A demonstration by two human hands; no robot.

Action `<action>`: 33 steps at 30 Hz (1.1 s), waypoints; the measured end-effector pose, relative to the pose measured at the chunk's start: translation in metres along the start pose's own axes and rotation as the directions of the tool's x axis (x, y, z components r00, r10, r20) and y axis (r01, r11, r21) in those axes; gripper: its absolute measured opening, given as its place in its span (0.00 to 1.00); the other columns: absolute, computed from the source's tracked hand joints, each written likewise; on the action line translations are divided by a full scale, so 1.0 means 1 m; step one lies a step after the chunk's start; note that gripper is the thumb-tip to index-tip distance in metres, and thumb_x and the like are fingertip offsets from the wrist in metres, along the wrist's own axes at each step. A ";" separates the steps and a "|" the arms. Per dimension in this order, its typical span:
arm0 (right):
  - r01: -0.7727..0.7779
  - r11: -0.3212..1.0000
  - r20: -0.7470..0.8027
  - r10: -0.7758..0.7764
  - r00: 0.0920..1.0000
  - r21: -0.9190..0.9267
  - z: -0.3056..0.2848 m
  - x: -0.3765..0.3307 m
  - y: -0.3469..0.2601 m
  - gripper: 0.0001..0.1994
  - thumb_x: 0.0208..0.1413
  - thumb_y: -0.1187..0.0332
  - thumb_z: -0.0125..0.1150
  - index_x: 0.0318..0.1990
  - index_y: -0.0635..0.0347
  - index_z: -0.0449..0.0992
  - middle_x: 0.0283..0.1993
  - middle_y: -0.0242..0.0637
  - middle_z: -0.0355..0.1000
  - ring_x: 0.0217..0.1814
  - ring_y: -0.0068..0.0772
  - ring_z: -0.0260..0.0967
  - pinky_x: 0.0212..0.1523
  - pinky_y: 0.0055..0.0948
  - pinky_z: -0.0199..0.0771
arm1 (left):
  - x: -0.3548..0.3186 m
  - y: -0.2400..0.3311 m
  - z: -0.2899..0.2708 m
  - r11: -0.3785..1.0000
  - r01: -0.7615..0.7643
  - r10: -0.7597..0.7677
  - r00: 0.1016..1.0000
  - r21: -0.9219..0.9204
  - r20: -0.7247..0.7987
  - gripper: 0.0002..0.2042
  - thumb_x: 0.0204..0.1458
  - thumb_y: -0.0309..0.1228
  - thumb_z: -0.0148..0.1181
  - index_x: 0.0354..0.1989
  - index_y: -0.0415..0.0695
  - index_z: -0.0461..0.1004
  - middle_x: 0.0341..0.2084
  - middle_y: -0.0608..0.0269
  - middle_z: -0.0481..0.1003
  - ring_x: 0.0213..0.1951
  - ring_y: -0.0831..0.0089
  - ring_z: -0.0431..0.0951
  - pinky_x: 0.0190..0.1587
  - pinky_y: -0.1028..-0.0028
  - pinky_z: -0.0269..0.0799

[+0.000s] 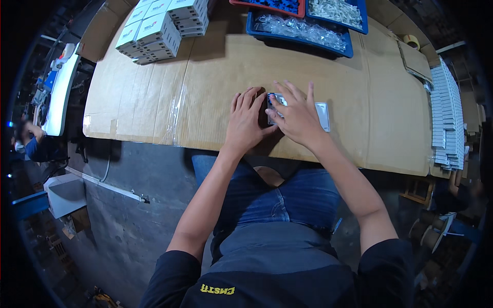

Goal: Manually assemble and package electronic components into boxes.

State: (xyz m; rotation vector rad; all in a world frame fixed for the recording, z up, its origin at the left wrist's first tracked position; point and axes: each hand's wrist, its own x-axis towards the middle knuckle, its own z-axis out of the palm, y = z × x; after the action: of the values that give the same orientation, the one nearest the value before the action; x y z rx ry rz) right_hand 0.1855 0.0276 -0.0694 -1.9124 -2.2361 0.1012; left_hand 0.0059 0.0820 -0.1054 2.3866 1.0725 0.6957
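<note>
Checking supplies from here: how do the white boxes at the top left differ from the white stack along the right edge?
The white boxes are chunky cartons, piled a few high at the table's far left corner. The white stack is made of thin flat pieces in a long row down the right edge. Both are white, and neither the left hand nor the right hand touches them.

Table (215, 77) covered with taped brown cardboard sheets. Lying on it: stacked white boxes (154, 31) at far left corner, blue trays (300, 31) of small clear and white parts along far edge, a red tray (272, 6) beside them, white flat plates (447, 113) stacked in rows at right edge, one white switch plate (322, 115) near the middle, a tape roll (411, 40) far right.
</note>
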 end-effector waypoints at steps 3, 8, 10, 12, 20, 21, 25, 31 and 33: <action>0.057 0.992 0.026 -0.054 0.998 -0.108 -0.003 0.000 -0.002 0.25 0.69 0.51 0.53 0.63 0.58 0.77 0.77 0.42 0.59 0.81 0.42 0.51 0.76 0.77 0.33 | -0.002 -0.003 0.001 1.000 -0.026 0.026 1.000 0.008 -0.009 0.42 0.40 0.44 0.78 0.66 0.44 0.69 0.68 0.54 0.65 0.72 0.53 0.60 0.76 0.52 0.48; -0.010 0.988 -0.081 0.023 0.996 0.153 -0.012 -0.016 0.018 0.21 0.68 0.59 0.55 0.63 0.56 0.77 0.77 0.41 0.59 0.80 0.47 0.53 0.78 0.68 0.42 | -0.008 -0.005 0.003 0.999 -0.016 0.018 0.998 0.038 -0.053 0.41 0.40 0.46 0.77 0.65 0.43 0.70 0.66 0.54 0.66 0.71 0.52 0.61 0.76 0.52 0.50; -0.120 0.949 -0.096 0.154 0.983 0.291 -0.027 -0.040 0.041 0.20 0.67 0.63 0.57 0.64 0.55 0.77 0.78 0.41 0.58 0.80 0.49 0.54 0.78 0.64 0.44 | -0.008 0.000 -0.002 0.998 -0.053 0.051 0.998 -0.030 -0.045 0.41 0.41 0.47 0.77 0.64 0.43 0.70 0.64 0.55 0.68 0.70 0.53 0.63 0.75 0.52 0.51; -0.304 0.805 -0.045 0.378 0.925 0.510 -0.036 -0.070 0.063 0.23 0.63 0.68 0.61 0.67 0.51 0.74 0.80 0.39 0.56 0.79 0.48 0.55 0.79 0.58 0.47 | -0.005 0.004 -0.003 0.998 -0.057 0.057 0.997 -0.007 -0.042 0.41 0.41 0.49 0.77 0.64 0.43 0.71 0.63 0.56 0.69 0.69 0.54 0.64 0.75 0.52 0.52; -0.387 0.882 0.171 0.352 0.920 0.270 -0.050 -0.112 0.074 0.31 0.58 0.69 0.66 0.71 0.46 0.70 0.81 0.36 0.54 0.84 0.41 0.46 0.82 0.54 0.41 | -0.007 0.003 -0.001 0.999 -0.048 0.048 0.999 0.010 -0.026 0.42 0.41 0.50 0.79 0.64 0.42 0.71 0.65 0.55 0.68 0.68 0.53 0.64 0.72 0.55 0.57; -0.365 0.883 0.188 0.321 0.928 0.296 -0.048 -0.109 0.075 0.32 0.57 0.68 0.67 0.71 0.45 0.69 0.81 0.35 0.53 0.85 0.41 0.44 0.82 0.55 0.39 | -0.007 0.003 -0.001 0.998 -0.058 0.059 0.997 0.029 -0.041 0.42 0.41 0.50 0.79 0.64 0.42 0.71 0.65 0.55 0.68 0.69 0.53 0.64 0.72 0.55 0.57; -0.332 0.884 0.233 0.265 0.936 0.327 -0.045 -0.100 0.083 0.36 0.53 0.68 0.71 0.73 0.44 0.68 0.82 0.35 0.51 0.85 0.41 0.43 0.82 0.57 0.38 | -0.005 0.004 0.001 0.997 -0.065 0.066 0.997 0.029 -0.033 0.43 0.40 0.51 0.78 0.65 0.42 0.70 0.65 0.54 0.68 0.69 0.53 0.64 0.72 0.55 0.58; -0.260 0.903 0.244 0.183 0.953 0.342 -0.042 -0.082 0.094 0.33 0.48 0.70 0.76 0.65 0.52 0.74 0.78 0.36 0.58 0.79 0.43 0.55 0.79 0.50 0.49 | -0.009 0.001 -0.001 0.998 -0.052 0.049 0.995 -0.026 -0.091 0.44 0.39 0.52 0.79 0.64 0.42 0.71 0.63 0.53 0.69 0.68 0.52 0.64 0.72 0.54 0.57; -0.327 0.767 0.215 0.248 0.945 0.552 -0.048 -0.081 0.092 0.25 0.50 0.68 0.75 0.58 0.56 0.78 0.71 0.39 0.64 0.70 0.42 0.65 0.72 0.45 0.64 | -0.009 0.001 -0.003 0.996 -0.052 0.044 0.994 -0.075 -0.104 0.43 0.40 0.51 0.79 0.64 0.41 0.71 0.62 0.52 0.70 0.67 0.53 0.65 0.72 0.56 0.59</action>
State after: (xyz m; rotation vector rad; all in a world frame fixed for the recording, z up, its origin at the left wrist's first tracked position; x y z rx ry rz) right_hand 0.2953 -0.0406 -0.0477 -1.8922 -1.6617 0.8761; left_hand -0.0005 0.0744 -0.1051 2.3390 1.0121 0.8694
